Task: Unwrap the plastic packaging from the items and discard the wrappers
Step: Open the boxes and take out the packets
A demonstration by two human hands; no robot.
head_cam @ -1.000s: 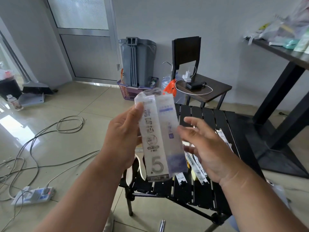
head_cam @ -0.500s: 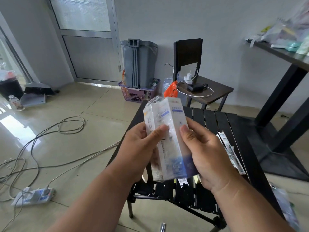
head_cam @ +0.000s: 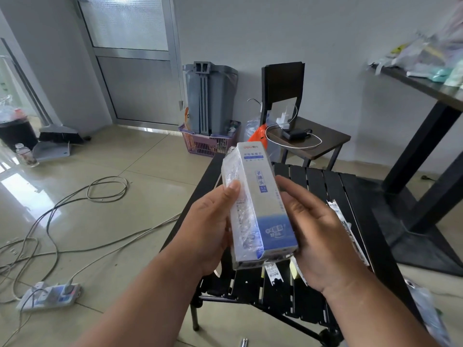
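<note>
I hold a long white and blue box (head_cam: 263,201) sealed in clear plastic wrap, upright and tilted, above the black slatted table (head_cam: 323,181). My left hand (head_cam: 210,226) grips its left side, thumb pressed on the crinkled wrap near the top. My right hand (head_cam: 318,234) cups the right side and the back, fingers curled round it. Several flat packaged strips (head_cam: 344,226) lie on the table behind and below the box, partly hidden by my hands.
A grey bin (head_cam: 209,98) in a purple basket (head_cam: 205,144) stands at the wall. A dark chair (head_cam: 308,136) with a charger sits beyond the table. Cables and a power strip (head_cam: 50,295) lie on the floor at left. A tall table (head_cam: 426,83) with wrappers is at right.
My hands have turned the box so its printed face shows. The right hand, apart from it a second ago, now holds its right side; the left thumb has slid up the wrap.
</note>
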